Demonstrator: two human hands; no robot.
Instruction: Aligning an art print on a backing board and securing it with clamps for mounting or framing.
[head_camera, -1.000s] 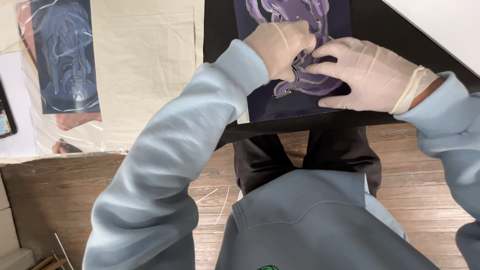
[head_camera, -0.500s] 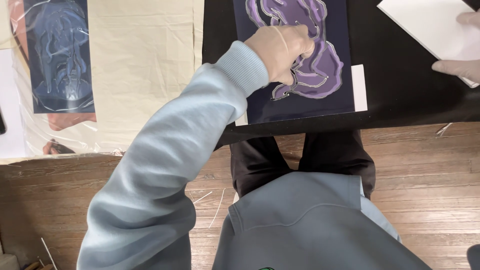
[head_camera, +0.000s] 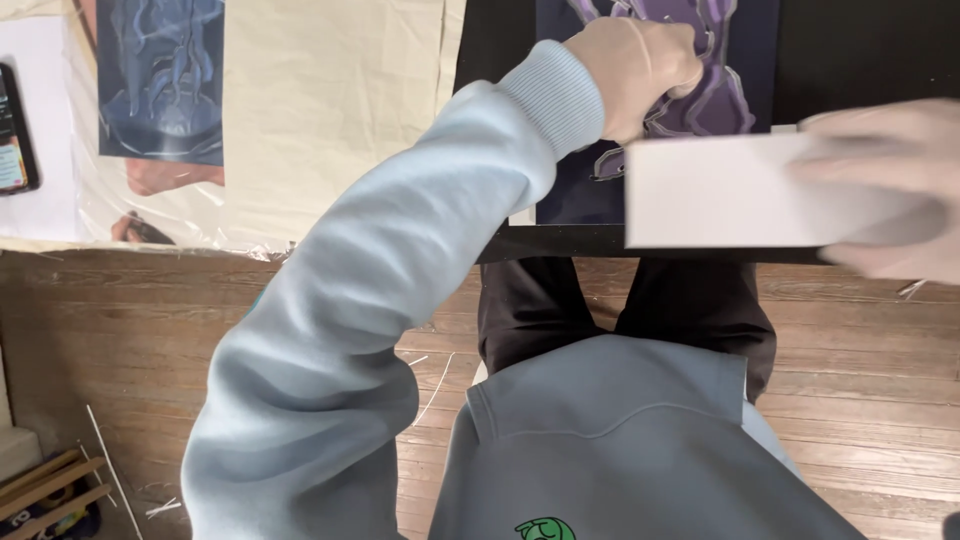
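Note:
My left hand (head_camera: 640, 72), in a pale glove, is closed and presses down on a dark blue sheet with purple swirling shapes (head_camera: 700, 100) that lies on a black board (head_camera: 500, 60). Whether it pinches a small tool or a piece of the sheet is hidden. My right hand (head_camera: 890, 190), also gloved and blurred, holds a white sheet of paper (head_camera: 720, 195) by its right side. The paper hovers over the lower right part of the purple sheet and the board's near edge.
A cream cloth (head_camera: 330, 110) covers the surface to the left, with a blue picture in a plastic sleeve (head_camera: 160, 70) on it. A dark phone (head_camera: 15, 130) lies at the far left. Below are my knees (head_camera: 620, 300), wooden floorboards (head_camera: 130, 330) and wooden strips (head_camera: 50, 480).
My right hand left the purple sheet, reached to the far right for the white paper, and has brought it back over the sheet's lower right. The left hand stayed in place.

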